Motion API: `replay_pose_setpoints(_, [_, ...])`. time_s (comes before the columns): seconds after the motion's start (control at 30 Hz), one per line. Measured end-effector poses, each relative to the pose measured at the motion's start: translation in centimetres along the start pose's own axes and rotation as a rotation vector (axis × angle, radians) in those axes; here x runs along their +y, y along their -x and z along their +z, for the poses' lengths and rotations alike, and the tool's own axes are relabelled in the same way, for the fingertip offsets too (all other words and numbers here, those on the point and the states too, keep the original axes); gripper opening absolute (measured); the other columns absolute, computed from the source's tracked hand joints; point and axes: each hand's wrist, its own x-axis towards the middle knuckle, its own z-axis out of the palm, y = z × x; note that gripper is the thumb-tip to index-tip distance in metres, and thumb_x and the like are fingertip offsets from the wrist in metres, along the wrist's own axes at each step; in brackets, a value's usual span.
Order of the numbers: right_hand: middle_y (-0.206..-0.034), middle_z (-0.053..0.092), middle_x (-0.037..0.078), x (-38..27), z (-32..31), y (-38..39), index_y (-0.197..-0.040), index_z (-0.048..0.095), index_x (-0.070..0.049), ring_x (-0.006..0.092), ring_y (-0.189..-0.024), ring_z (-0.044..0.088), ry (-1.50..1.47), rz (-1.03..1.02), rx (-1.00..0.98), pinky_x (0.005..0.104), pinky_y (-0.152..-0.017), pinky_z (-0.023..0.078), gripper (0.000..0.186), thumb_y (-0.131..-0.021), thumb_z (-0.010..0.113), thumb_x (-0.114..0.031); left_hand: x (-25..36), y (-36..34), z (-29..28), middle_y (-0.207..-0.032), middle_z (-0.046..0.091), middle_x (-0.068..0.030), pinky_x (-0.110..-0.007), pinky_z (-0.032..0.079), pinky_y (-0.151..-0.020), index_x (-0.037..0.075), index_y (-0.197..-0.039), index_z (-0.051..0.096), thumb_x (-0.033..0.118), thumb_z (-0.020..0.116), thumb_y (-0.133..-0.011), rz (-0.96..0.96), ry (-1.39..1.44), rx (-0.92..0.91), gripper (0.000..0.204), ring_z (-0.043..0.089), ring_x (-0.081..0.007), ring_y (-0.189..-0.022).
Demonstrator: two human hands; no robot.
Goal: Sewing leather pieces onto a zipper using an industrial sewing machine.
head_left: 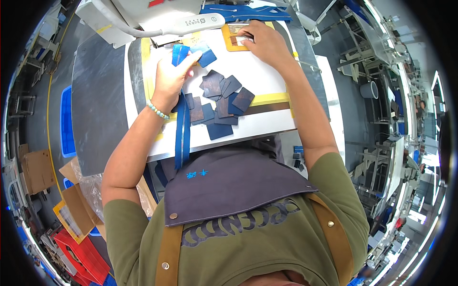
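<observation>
White worktop (260, 78) carries a loose pile of blue patches (223, 98); left of the pile, the left hand (170, 76) pinches a blue zipper strip (182, 128) in its grip, the tail hanging past the pile; beyond the pile, the right hand (264, 43) is at a yellow tray (226, 37), its grip's closure impossible to tell; work appears under way, the patches seemingly still to be used.

left hand (169, 77): fingers partly hidden | white machine (136, 13): top cut off
</observation>
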Motion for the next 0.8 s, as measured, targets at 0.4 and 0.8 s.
replay_pose_setpoints(0.4, [-0.102, 0.068, 0.005, 0.6, 0.3, -1.2, -0.097, 0.073, -0.007, 0.0305, -0.091, 0.067, 0.098, -0.071, -0.070, 0.0398, -0.076, 0.054, 0.022, -0.092, 0.068, -0.028, 0.1, -0.1, 0.1, -0.068, 0.060, 0.0027, -0.019, 0.036, -0.054, 0.007, -0.087, 0.070, 0.020, 0.080, -0.088, -0.028, -0.004, 0.002, 0.017, 0.050, -0.0030, -0.059])
replay_pose_setpoints(0.8, [-0.106, 0.064, 0.007, 0.7, -1.1, 0.2, -0.107, 0.061, -0.007, 0.0332, -0.091, 0.065, 0.012, -0.062, -0.097, 0.0417, -0.076, 0.052, 0.015, -0.094, 0.065, -0.012, -0.1, -0.2, -0.2, -0.077, 0.062, 0.0045, -0.017, 0.037, -0.054, 0.010, -0.096, 0.067, 0.021, 0.082, -0.087, -0.007, -0.013, -0.043, 0.021, 0.052, -0.0030, -0.061])
